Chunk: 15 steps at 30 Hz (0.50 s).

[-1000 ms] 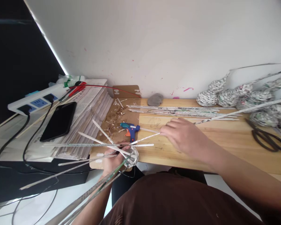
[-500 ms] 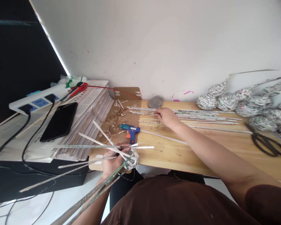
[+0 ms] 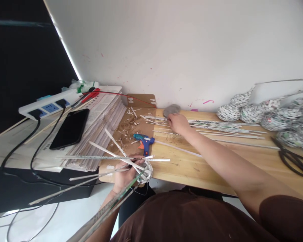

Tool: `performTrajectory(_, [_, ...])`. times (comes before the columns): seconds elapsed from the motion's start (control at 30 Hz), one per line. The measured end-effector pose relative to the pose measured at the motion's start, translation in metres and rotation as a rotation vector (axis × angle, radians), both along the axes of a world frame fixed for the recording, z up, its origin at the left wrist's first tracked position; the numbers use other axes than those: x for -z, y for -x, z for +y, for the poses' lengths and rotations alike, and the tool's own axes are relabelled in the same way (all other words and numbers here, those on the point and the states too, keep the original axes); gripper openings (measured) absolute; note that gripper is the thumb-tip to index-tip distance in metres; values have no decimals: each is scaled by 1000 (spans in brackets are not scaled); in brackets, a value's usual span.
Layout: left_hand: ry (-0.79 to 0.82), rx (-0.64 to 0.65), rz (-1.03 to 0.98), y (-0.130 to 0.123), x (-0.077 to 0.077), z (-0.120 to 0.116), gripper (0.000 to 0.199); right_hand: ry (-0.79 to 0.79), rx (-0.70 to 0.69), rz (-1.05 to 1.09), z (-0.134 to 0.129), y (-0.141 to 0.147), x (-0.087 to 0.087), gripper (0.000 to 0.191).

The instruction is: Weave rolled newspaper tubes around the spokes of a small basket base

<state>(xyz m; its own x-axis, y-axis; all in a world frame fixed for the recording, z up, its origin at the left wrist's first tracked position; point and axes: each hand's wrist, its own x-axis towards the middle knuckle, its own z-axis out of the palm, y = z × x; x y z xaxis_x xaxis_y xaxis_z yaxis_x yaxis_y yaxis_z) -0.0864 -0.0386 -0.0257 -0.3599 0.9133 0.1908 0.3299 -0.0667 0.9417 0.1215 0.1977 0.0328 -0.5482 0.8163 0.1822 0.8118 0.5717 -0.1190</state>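
Observation:
My left hand [image 3: 125,174] is closed round a small woven paper piece [image 3: 145,173] at the table's front edge, with several long paper sticks fanning out from it to the left and toward me. My right hand [image 3: 175,122] is over a row of thin rolled paper sticks [image 3: 217,125] at the back of the table, its fingers bent down at their left part. Whether a stick is between those fingertips is too small to tell. A blue glue gun [image 3: 146,141] lies between the hands, just beyond the woven piece.
A grey lump [image 3: 172,109] sits by the wall. Black scissors [image 3: 294,160] and several woven paper shapes [image 3: 251,113] lie at the right. At the left, a newspaper stack [image 3: 103,117] bears a phone [image 3: 70,128] and a power strip [image 3: 49,104].
The whole view has shifted, so most things appear slightly farther right. My right hand has moved a little left relative to the grey lump, and a few sticks near its fingers are spread differently.

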Motion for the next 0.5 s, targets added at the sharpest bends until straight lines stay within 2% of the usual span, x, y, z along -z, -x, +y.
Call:
performTrajectory(0.2, [-19, -5, 20, 3, 10, 0, 15, 3, -46, 17, -5, 6, -2, 29])
performTrajectory(0.37, [-22, 3, 34, 3, 9, 1, 16, 56, -83, 5, -5, 28, 3, 24])
performTrajectory(0.5, [-34, 6, 35, 3, 9, 2, 15, 62, -98, 20, -6, 46, 0, 22])
